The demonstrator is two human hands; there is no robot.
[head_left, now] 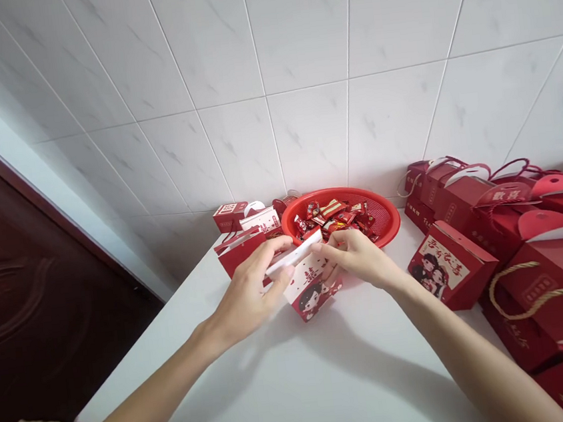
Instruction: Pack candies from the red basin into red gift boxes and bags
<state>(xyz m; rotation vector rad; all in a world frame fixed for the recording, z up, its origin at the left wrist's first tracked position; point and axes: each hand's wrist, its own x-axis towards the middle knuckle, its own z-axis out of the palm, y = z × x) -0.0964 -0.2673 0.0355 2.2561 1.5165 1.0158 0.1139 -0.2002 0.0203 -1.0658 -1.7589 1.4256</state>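
A small red and white gift box (314, 289) with cartoon figures printed on its front is held near the middle of the white table. My left hand (252, 289) grips its upper left side, thumb in front and fingers behind the pale top edge. My right hand (359, 256) holds the upper right corner between thumb and fingers; some of its fingertips lie behind or against the front panel. The inside of the box is hidden from here. Right behind it stands a red plastic basket (388, 225) with wrapped candies (332, 216) in it.
Several red gift boxes with rope handles (536, 291) crowd the right side. A printed red box (451, 265) stands before them. More small boxes (232, 217) sit at the back left. The white table (300, 390) meets a tiled wall; a dark door (30, 264) is at left.
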